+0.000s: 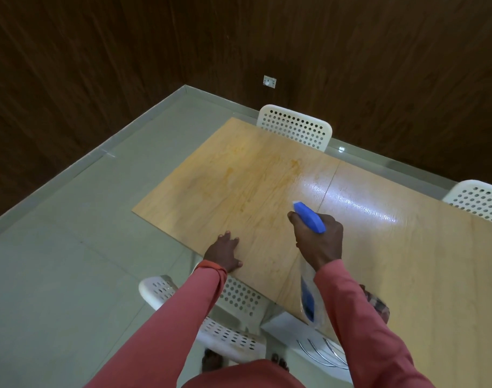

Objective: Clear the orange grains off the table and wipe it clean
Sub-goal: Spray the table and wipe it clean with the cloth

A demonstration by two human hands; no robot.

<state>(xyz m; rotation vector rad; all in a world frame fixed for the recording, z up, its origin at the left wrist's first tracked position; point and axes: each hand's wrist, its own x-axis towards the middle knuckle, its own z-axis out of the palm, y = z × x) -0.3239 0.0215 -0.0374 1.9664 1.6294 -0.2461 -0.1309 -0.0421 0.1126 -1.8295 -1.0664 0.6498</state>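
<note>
We wear long salmon-pink sleeves (183, 312) down to the wrists, an orange band (211, 266) at the left cuff, feet (211, 361) bare.

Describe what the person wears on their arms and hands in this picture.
Both arms are covered by long salmon-pink sleeves reaching the wrists. The left sleeve shows an orange edge at the cuff. The left hand and right hand are bare: no gloves, rings or watch show.

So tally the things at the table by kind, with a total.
Chairs: 3
Spray bottle: 1, gripped by the right hand
Cloth: 1, partly hidden behind the right sleeve
White rack: 1
Total: 6
</note>
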